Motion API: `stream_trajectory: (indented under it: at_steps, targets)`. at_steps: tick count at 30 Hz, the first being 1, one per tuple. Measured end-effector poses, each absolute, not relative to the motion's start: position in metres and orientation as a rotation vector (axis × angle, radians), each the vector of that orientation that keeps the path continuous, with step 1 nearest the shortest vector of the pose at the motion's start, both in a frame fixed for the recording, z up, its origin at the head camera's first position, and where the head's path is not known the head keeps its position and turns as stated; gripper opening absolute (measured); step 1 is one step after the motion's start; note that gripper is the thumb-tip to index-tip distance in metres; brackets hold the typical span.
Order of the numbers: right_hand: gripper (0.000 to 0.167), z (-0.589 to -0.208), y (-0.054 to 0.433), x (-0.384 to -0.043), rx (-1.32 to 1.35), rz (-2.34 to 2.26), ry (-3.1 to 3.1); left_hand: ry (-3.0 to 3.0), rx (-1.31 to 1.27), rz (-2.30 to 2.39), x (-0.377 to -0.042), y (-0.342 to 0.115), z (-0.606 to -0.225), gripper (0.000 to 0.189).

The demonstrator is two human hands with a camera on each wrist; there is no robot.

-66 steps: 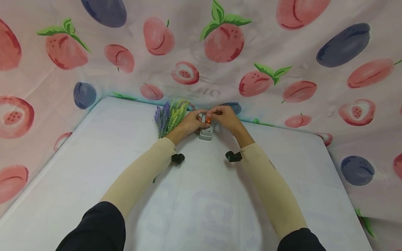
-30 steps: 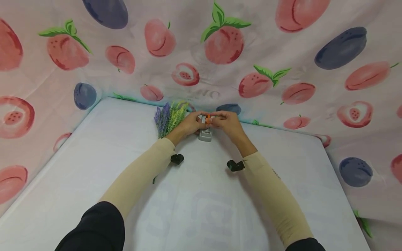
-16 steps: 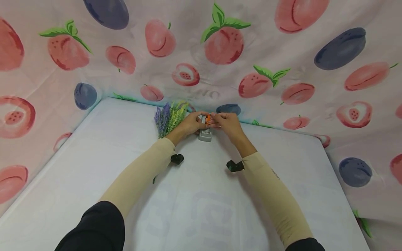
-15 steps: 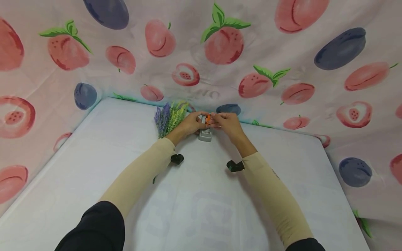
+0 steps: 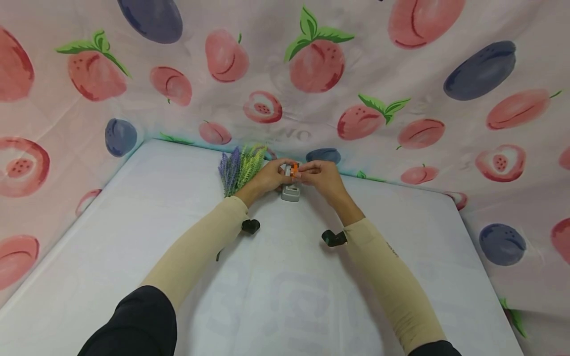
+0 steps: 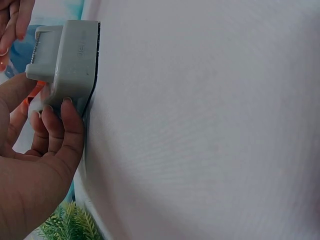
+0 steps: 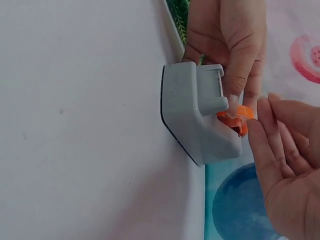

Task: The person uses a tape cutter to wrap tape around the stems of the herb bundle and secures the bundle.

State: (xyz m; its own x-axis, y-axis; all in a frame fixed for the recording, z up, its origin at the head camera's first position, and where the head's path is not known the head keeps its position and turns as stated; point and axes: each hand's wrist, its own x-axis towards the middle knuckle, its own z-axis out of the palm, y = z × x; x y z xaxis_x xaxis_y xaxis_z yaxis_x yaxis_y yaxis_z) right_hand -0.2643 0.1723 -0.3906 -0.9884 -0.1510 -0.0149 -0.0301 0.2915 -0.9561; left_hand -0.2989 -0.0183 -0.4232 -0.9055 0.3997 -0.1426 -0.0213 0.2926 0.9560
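Note:
A small grey tape dispenser (image 5: 290, 194) with a serrated cutting edge stands near the back of the table. An orange roll core (image 7: 243, 112) sits in its hollow. My left hand (image 5: 266, 177) reaches in from the left; its thumb and index finger pinch the orange core, while other fingertips rest against the side of the grey dispenser (image 6: 77, 62). From the right, my right hand (image 5: 327, 179) has thumb and fingertips close together right at the core's outer edge. In the right wrist view, I cannot tell whether the right hand (image 7: 295, 187) pinches anything there.
Artificial flower sprigs, purple (image 5: 229, 170) and yellow-green (image 5: 251, 165), lie beside the left forearm, their stems running under it. A fruit-printed cloth (image 5: 289, 109) hangs behind the white table (image 5: 267, 296). Black wrist cameras (image 5: 334, 238) sit on both wrists.
My right hand has shifted slightly down and toward me, its fingers closing up, parting and coming together again at the orange core. The left hand and dispenser have stayed nearly in place.

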Motion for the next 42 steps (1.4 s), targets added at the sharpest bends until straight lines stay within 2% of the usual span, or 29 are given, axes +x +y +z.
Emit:
stream_trajectory:
  at_steps: [9,15,24,30,42]
  targets:
    - [0.03,-0.389,0.169,-0.256,-0.083,-1.64,2.635,2.214,0.333,1.657,-0.3,-0.017,-0.425,0.056]
    - [0.039,-0.387,0.167,-0.253,0.003,-1.728,2.494,2.229,0.343,1.648,-0.3,-0.017,-0.426,0.056]
    - [0.034,-0.382,0.166,-0.254,0.143,-1.824,2.174,2.249,0.357,1.649,-0.298,-0.017,-0.426,0.053]
    - [0.027,-0.383,0.167,-0.254,0.186,-1.779,2.173,2.247,0.38,1.65,-0.297,-0.017,-0.426,0.053]
    - [0.028,-0.391,0.163,-0.249,0.137,-1.732,2.222,2.275,0.442,1.624,-0.3,-0.019,-0.428,0.055]
